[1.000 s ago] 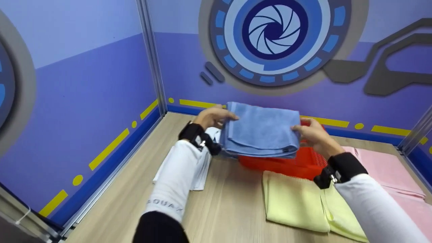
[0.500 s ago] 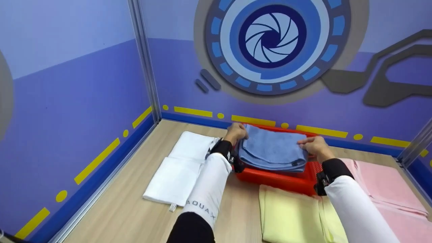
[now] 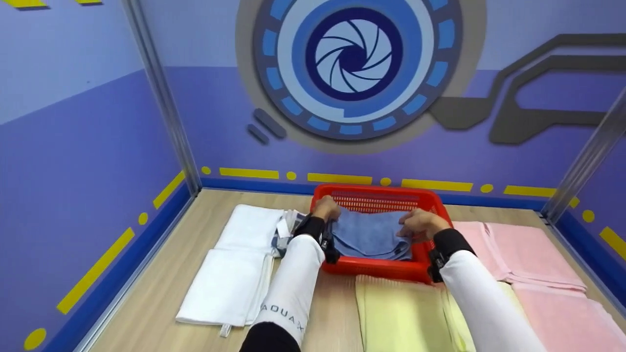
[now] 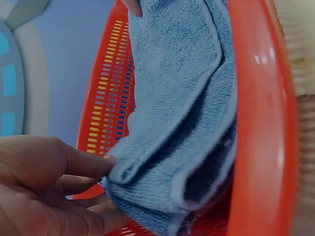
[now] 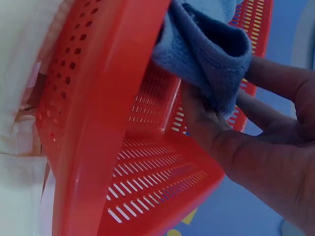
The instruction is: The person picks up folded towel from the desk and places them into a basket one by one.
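Note:
A folded blue towel (image 3: 369,232) lies inside the red plastic basket (image 3: 376,266), its layers stacked and slightly sagging. My left hand (image 3: 326,208) pinches the towel's left edge; in the left wrist view the thumb (image 4: 93,164) lies over the top fold, other fingers beneath. At the opposite edge my right hand (image 3: 421,222) pinches the towel. The right wrist view shows that hand's fingers (image 5: 275,78) on both sides of the blue fold (image 5: 211,54), above the slotted basket floor (image 5: 147,182). Part of the basket's left side is hidden behind the left wrist.
Folded white towels (image 3: 225,286) lie at left, with a patterned cloth (image 3: 283,232) beside them. Folded yellow towels (image 3: 401,313) are in front of the basket, and pink towels (image 3: 533,254) are at right. A blue-purple wall (image 3: 215,122) stands behind the wooden tabletop (image 3: 161,278).
Both hands have lowered the blue towel from above the basket down into it. The head view has shifted, showing more of the basket and the white towels.

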A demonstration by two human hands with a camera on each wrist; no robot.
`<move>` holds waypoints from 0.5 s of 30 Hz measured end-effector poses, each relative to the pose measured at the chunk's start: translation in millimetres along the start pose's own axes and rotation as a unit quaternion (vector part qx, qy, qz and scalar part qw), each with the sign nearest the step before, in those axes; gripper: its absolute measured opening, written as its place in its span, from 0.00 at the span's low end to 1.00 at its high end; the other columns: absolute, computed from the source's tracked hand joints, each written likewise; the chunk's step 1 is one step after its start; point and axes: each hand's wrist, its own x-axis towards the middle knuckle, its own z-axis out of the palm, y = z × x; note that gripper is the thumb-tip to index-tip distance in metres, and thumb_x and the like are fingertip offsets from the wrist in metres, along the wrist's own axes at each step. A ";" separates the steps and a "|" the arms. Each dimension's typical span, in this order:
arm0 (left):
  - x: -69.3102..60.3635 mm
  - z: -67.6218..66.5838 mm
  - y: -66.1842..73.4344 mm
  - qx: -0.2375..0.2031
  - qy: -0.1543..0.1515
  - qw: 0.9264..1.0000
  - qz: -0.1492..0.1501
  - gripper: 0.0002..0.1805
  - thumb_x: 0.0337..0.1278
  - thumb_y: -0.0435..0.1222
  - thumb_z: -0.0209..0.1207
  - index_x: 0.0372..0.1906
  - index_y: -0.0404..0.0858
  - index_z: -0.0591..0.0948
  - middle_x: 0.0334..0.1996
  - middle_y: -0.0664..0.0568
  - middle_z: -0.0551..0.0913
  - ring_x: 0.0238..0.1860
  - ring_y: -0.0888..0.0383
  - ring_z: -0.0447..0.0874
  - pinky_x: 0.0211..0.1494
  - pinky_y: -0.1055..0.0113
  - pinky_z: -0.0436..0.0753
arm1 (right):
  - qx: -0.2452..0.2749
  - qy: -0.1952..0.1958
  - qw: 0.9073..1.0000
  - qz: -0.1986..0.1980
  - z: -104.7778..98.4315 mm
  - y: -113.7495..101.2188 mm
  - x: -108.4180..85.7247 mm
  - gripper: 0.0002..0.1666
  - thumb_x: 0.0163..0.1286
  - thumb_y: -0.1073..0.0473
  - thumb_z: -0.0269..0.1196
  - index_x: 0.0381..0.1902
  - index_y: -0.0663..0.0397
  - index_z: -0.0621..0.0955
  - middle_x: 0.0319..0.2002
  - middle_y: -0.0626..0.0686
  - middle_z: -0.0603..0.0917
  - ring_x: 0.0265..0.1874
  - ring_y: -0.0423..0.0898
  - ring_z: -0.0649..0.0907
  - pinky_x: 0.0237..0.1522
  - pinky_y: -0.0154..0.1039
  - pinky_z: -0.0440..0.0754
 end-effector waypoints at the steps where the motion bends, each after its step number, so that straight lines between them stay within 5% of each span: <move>1: 12.0 7.7 -6.2 0.005 -0.010 1.000 -0.001 0.17 0.51 0.28 0.63 0.49 0.29 0.82 0.50 0.36 0.85 0.49 0.44 0.82 0.47 0.60 0.85 | -0.004 -0.009 1.000 0.000 3.1 0.1 1.0 0.37 0.71 0.68 0.61 0.73 0.76 0.62 0.45 0.58 0.82 0.34 0.41 0.82 0.45 0.38 0.88; 4: 57.9 41.9 -26.4 0.023 -0.012 1.000 -0.003 0.16 0.48 0.27 0.61 0.46 0.30 0.83 0.46 0.38 0.84 0.45 0.44 0.80 0.41 0.60 0.84 | -0.010 -0.027 1.000 0.001 10.0 1.9 2.1 0.39 0.71 0.67 0.62 0.74 0.77 0.60 0.49 0.60 0.82 0.35 0.41 0.82 0.48 0.40 0.88; 9: 107.6 88.0 -43.4 0.040 -0.011 0.999 -0.018 0.12 0.48 0.27 0.61 0.41 0.34 0.82 0.41 0.44 0.82 0.40 0.48 0.78 0.34 0.63 0.82 | -0.014 -0.033 0.999 0.000 15.0 7.6 0.4 0.40 0.73 0.65 0.61 0.74 0.78 0.58 0.61 0.70 0.77 0.38 0.42 0.83 0.51 0.42 0.87; 12: 131.0 108.6 -52.6 0.037 -0.027 0.999 -0.009 0.08 0.46 0.31 0.66 0.35 0.34 0.82 0.37 0.47 0.80 0.35 0.51 0.76 0.32 0.65 0.79 | -0.001 -0.036 0.999 0.002 17.2 10.4 -1.4 0.41 0.76 0.62 0.59 0.76 0.77 0.54 0.73 0.73 0.63 0.53 0.50 0.79 0.58 0.46 0.84; 15: 136.5 118.9 -56.4 0.030 -0.038 0.999 0.003 0.11 0.48 0.36 0.69 0.36 0.36 0.83 0.38 0.49 0.81 0.34 0.53 0.75 0.33 0.64 0.77 | 0.022 -0.043 0.999 -0.001 18.8 11.0 -3.2 0.44 0.77 0.60 0.57 0.78 0.75 0.49 0.77 0.73 0.52 0.70 0.62 0.67 0.68 0.53 0.77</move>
